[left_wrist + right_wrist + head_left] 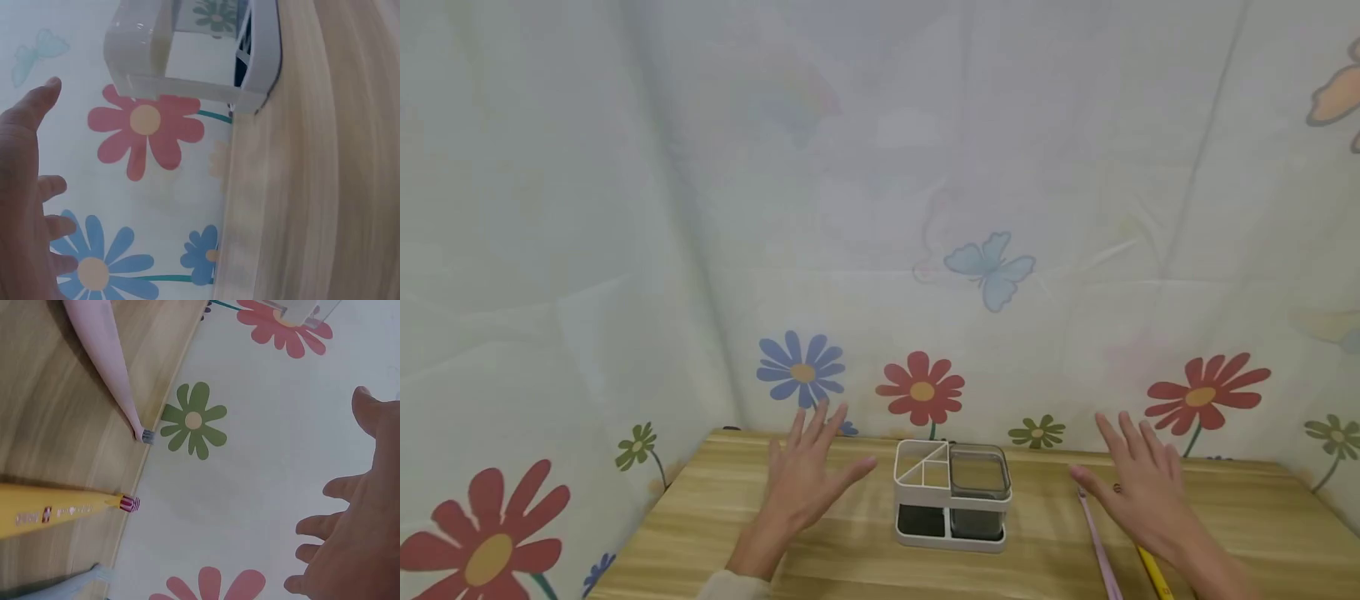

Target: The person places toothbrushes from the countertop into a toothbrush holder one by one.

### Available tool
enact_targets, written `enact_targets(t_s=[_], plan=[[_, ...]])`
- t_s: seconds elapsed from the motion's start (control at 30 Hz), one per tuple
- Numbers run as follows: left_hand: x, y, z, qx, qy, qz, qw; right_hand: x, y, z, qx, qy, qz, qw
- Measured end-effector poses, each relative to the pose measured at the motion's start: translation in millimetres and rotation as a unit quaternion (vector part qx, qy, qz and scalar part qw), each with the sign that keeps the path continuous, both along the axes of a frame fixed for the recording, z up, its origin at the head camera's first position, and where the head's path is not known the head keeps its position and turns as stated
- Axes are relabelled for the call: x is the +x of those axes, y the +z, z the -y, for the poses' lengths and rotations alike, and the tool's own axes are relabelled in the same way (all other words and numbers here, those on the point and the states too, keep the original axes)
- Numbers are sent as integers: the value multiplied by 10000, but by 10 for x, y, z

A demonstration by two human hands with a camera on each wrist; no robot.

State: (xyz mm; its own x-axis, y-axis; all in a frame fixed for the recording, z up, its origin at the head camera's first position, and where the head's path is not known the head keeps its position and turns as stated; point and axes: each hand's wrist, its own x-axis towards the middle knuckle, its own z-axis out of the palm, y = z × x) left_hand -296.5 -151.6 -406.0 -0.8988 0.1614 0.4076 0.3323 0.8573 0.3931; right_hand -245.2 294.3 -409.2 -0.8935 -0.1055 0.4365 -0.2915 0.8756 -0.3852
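A white desk organiser point(951, 497) with divided compartments and a clear grey cup stands in the middle of the wooden table point(850, 550). My left hand point(808, 475) hovers flat just left of it, fingers spread, holding nothing. My right hand point(1138, 492) hovers to its right, fingers spread and empty, above a pink toothbrush point(1097, 546) and a yellow one point(1152, 573) that lie on the table. The left wrist view shows the organiser point(194, 53) and my left hand's fingers point(28, 187). The right wrist view shows the pink toothbrush point(103, 359), the yellow toothbrush point(59, 512) and my right hand's fingers point(350, 537).
A pale cloth backdrop point(880, 208) printed with flowers and butterflies closes off the table at the back and both sides. A pale blue object point(78, 581) peeks in at the right wrist view's bottom edge.
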Motion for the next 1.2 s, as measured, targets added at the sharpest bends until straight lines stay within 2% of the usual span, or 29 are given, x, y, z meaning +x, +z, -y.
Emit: enact_targets(t_s=[0.13, 0.23, 0.33, 0.47, 0.63, 0.87, 1.07, 1.2], plan=[[-13, 31, -42, 257, -155, -164, 9994, -38, 12, -67, 18, 113, -419, 9991], [-21, 46, -71, 591, -370, -164, 9974, -58, 34, -126, -191, 255, -617, 9976], [-18, 53, -106, 1092, -679, -99, 9916, -71, 53, -196, -520, 435, -752, 9949], [-9, 64, -166, 1653, -981, 94, 9813, -50, 86, -314, -894, 532, -565, 9930], [-18, 64, -228, 2084, -1210, 239, 9702, 12, 170, -457, -1144, 325, 202, 9927], [-41, 41, -328, 2444, -1642, 373, 9549, 25, 203, -615, -1016, 168, 785, 9916], [-52, 22, -402, 2385, -1776, 450, 9537, 16, 175, -715, -888, -25, 1115, 9898], [-44, 9, -435, 2381, -1801, 610, 9524, -12, 155, -769, -694, -109, 1166, 9907]])
